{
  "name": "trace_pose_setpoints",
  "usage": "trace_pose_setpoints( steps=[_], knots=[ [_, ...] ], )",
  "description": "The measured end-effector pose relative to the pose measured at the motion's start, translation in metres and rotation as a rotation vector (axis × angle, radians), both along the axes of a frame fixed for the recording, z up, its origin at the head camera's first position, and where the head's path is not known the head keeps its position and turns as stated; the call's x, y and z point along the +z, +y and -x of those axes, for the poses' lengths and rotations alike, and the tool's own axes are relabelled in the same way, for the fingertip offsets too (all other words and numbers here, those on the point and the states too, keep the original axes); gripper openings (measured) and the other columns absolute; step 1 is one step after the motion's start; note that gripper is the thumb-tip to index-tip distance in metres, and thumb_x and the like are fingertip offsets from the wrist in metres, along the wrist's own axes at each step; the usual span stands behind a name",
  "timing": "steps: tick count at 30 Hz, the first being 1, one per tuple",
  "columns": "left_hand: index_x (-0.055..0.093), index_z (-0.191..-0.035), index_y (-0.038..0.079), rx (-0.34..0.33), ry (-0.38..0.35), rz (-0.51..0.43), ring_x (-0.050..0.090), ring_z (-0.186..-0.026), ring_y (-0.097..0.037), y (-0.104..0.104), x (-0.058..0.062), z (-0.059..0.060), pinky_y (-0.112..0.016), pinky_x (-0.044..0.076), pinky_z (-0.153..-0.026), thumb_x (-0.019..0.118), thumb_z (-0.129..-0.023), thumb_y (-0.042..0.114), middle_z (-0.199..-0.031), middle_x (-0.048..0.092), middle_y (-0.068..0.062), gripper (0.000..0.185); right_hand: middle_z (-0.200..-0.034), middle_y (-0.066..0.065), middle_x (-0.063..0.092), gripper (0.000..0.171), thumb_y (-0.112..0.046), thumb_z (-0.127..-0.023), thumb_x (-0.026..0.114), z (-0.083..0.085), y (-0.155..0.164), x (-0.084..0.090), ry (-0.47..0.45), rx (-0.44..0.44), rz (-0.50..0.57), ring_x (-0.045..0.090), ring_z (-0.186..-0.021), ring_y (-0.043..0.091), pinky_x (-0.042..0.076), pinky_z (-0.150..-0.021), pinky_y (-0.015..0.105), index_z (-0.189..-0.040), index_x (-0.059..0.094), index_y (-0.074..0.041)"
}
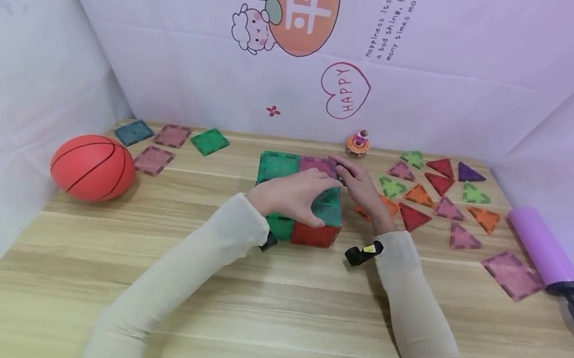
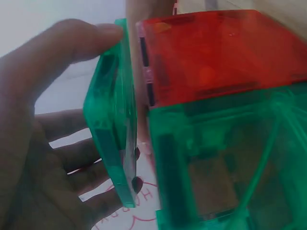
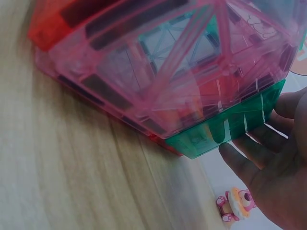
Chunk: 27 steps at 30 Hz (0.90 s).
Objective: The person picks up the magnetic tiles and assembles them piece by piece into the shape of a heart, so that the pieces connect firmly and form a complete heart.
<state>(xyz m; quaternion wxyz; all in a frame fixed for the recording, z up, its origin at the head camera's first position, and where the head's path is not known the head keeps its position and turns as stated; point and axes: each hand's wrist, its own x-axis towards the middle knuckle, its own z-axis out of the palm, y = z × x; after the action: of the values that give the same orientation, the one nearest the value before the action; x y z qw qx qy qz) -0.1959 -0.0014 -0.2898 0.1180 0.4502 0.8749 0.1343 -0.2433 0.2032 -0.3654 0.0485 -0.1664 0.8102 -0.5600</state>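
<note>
The tile box (image 1: 299,198) looks light and stiff but loosely joined, a judgement from its thin translucent plastic panels that appear held only edge to edge; squeezing or lifting by one panel would likely pop it apart, so the safer hold is with both palms on opposite walls, low down near the table (image 1: 277,302); the smooth faces may be a little slippery. It sits on the table mid-way back, right of the ball (image 1: 93,166) and just left of the scattered triangles (image 1: 432,193); it is a flat, squarish build of green, pink and red square panels with diagonal ribs inside each panel. The left hand (image 1: 293,196) lies over the top of the box, and in the left wrist view its thumb and fingers pinch a green tile (image 2: 115,124) standing on edge against the box's side; the right hand (image 1: 362,188) reaches to the far right corner, fingertips (image 3: 240,158) touching a green wall panel there, fingers relaxed rather than closed round it; a small toy (image 1: 358,142) stands behind the box.
</note>
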Motion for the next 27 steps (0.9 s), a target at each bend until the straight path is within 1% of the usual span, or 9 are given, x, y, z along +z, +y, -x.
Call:
trace_pose_setpoints(
  steps=[5, 9, 12, 16, 19, 22, 24, 27],
  knots=[
    [0.039, -0.144, 0.012, -0.002, 0.01, 0.013, 0.036, -0.135, -0.021, 0.0, -0.007, 0.003, -0.036, 0.03, -0.114, 0.07, -0.084, 0.036, -0.146, 0.042, -0.005, 0.072, -0.145, 0.021, 0.041, 0.044, -0.018, -0.104, 0.034, 0.0, -0.001, 0.0, -0.011, -0.006, 0.021, 0.042, -0.131, 0.033, 0.035, -0.108, 0.05, -0.145, 0.037, -0.002],
    [0.041, -0.143, 0.013, 0.007, 0.002, -0.006, 0.036, -0.135, -0.02, -0.006, -0.009, 0.003, -0.037, 0.03, -0.114, 0.066, -0.087, 0.038, -0.145, 0.043, -0.005, 0.066, -0.143, 0.022, 0.043, 0.044, -0.018, -0.105, 0.033, 0.0, -0.002, 0.0, 0.001, -0.005, 0.031, 0.044, -0.129, 0.034, 0.037, -0.107, 0.049, -0.145, 0.036, -0.001],
    [0.042, -0.143, 0.012, 0.033, -0.019, -0.037, 0.037, -0.134, -0.021, -0.018, -0.007, 0.004, -0.037, 0.031, -0.113, 0.063, -0.089, 0.037, -0.144, 0.044, -0.006, 0.063, -0.143, 0.022, 0.043, 0.044, -0.018, -0.105, 0.033, 0.0, -0.002, -0.002, 0.005, 0.001, 0.038, 0.044, -0.129, 0.033, 0.038, -0.106, 0.047, -0.145, 0.035, 0.0],
    [0.043, -0.142, 0.008, 0.082, -0.031, -0.105, 0.038, -0.134, -0.025, -0.044, -0.003, 0.009, -0.04, 0.032, -0.113, 0.061, -0.092, 0.033, -0.144, 0.045, -0.01, 0.058, -0.144, 0.023, 0.041, 0.044, -0.017, -0.105, 0.032, 0.0, -0.002, -0.005, -0.003, 0.005, 0.049, 0.043, -0.13, 0.033, 0.037, -0.107, 0.048, -0.146, 0.034, -0.001],
    [0.042, -0.142, 0.005, 0.136, -0.045, -0.157, 0.037, -0.135, -0.028, -0.068, -0.001, 0.015, -0.043, 0.032, -0.112, 0.059, -0.093, 0.032, -0.145, 0.043, -0.012, 0.058, -0.145, 0.023, 0.04, 0.044, -0.017, -0.105, 0.033, -0.001, -0.002, -0.005, -0.01, 0.002, 0.056, 0.042, -0.131, 0.034, 0.036, -0.107, 0.05, -0.146, 0.035, -0.002],
    [0.04, -0.142, 0.005, 0.233, -0.061, -0.192, 0.038, -0.135, -0.029, -0.093, 0.0, 0.022, -0.044, 0.033, -0.111, 0.058, -0.094, 0.032, -0.146, 0.041, -0.012, 0.058, -0.145, 0.022, 0.041, 0.044, -0.018, -0.105, 0.033, -0.001, -0.002, -0.005, -0.006, -0.003, 0.051, 0.042, -0.13, 0.033, 0.037, -0.107, 0.05, -0.146, 0.036, -0.003],
    [0.039, -0.143, 0.006, 0.305, -0.063, -0.208, 0.041, -0.133, -0.03, -0.109, -0.003, 0.029, -0.046, 0.034, -0.11, 0.058, -0.094, 0.032, -0.147, 0.041, -0.012, 0.058, -0.144, 0.022, 0.042, 0.044, -0.018, -0.105, 0.033, -0.001, -0.003, -0.005, 0.002, -0.003, 0.048, 0.044, -0.129, 0.032, 0.037, -0.106, 0.049, -0.145, 0.036, -0.002],
    [0.039, -0.143, 0.005, 0.392, -0.061, -0.211, 0.043, -0.13, -0.033, -0.13, -0.013, 0.042, -0.048, 0.036, -0.107, 0.057, -0.095, 0.03, -0.145, 0.043, -0.015, 0.057, -0.143, 0.022, 0.043, 0.044, -0.019, -0.105, 0.033, 0.0, -0.003, -0.004, 0.017, -0.006, 0.041, 0.046, -0.126, 0.029, 0.041, -0.105, 0.044, -0.145, 0.037, -0.003]
  ],
)
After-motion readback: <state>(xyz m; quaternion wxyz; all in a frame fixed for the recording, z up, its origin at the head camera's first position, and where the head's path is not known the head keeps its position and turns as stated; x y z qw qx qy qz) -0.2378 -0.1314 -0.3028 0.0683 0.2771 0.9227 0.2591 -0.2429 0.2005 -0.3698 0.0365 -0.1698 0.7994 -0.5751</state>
